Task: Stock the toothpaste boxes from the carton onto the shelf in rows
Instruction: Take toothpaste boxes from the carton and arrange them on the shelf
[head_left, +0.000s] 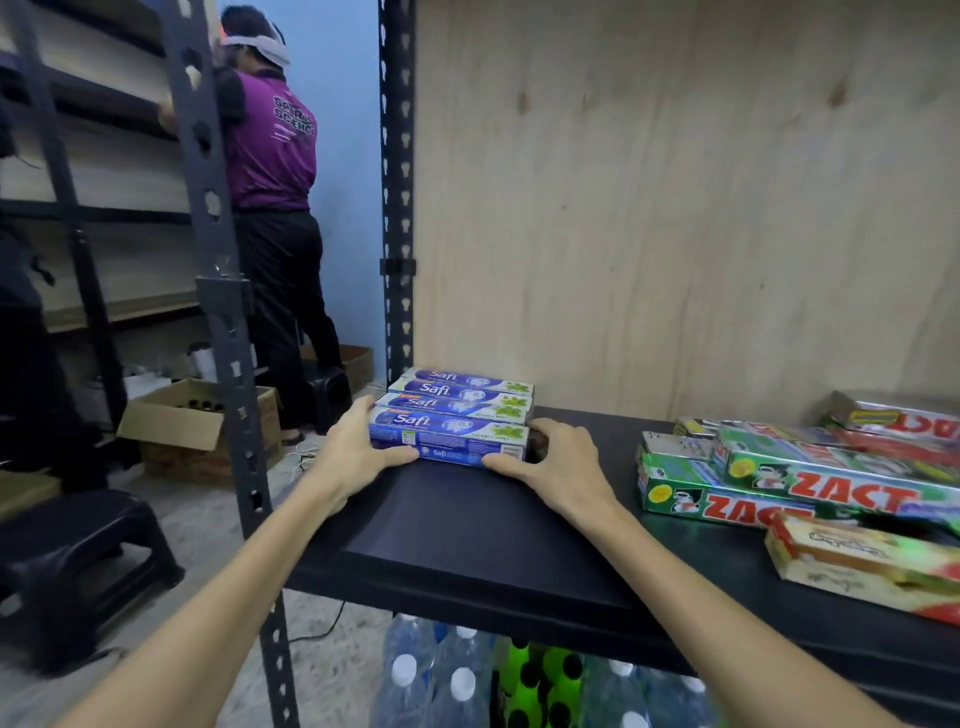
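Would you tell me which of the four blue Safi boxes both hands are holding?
The front Safi box, nearest the shelf edge: the left hand and right hand clasp its two ends.

Head camera, looking forward-down, close over black shelf (519, 561).

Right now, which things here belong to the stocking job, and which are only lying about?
Job:
- Safi boxes, four in a row
- left hand and right hand, one at each end of the front box
- shelf
- Zact boxes, loose at the right

Lying about:
- stool
- floor carton
- water bottles below
- another person
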